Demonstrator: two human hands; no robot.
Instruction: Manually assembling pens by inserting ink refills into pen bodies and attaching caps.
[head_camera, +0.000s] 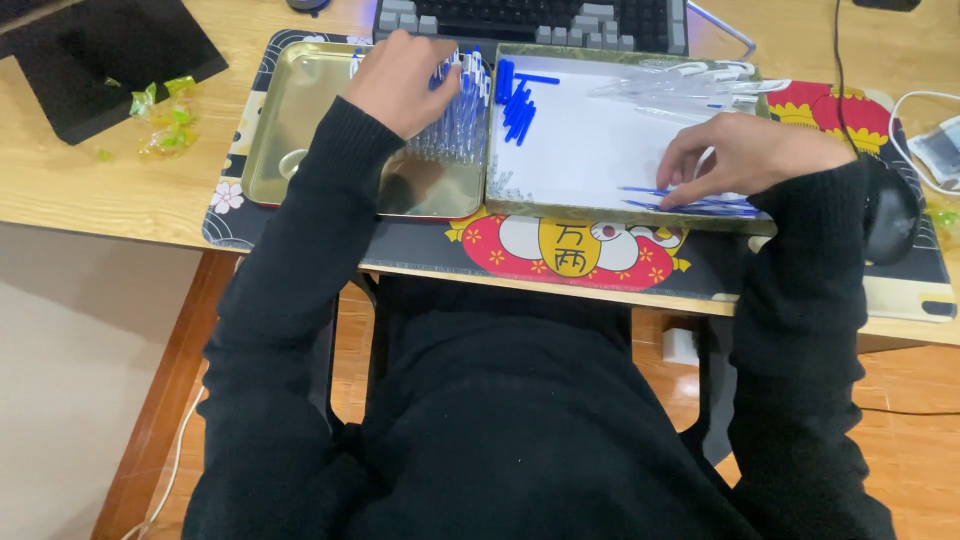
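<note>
the left hand (400, 80) rests palm down on a row of assembled blue-and-clear pens (455, 115) that lie side by side in the gold metal tray (290, 120); whether its fingers clasp a pen cannot be told, since the back of the hand hides them. the right hand (745, 155) reaches into the neighbouring white-lined tray (590, 150), fingertips pressed down on a small heap of thin blue refills (690, 203) at the tray's near edge — pinching at them, though a firm hold is not clear. in the same tray a cluster of blue caps (518, 100) lies near the far left corner, and clear pen barrels (690, 88) are piled along the far right side, well apart from the caps. both trays sit touching each other on a dark patterned desk mat (570, 250), with a keyboard (530, 20) just behind them. a black mouse (893, 205) lies beside the right sleeve, and green sweet wrappers (165, 115) lie on the wooden desk (90, 190) to the left.
</note>
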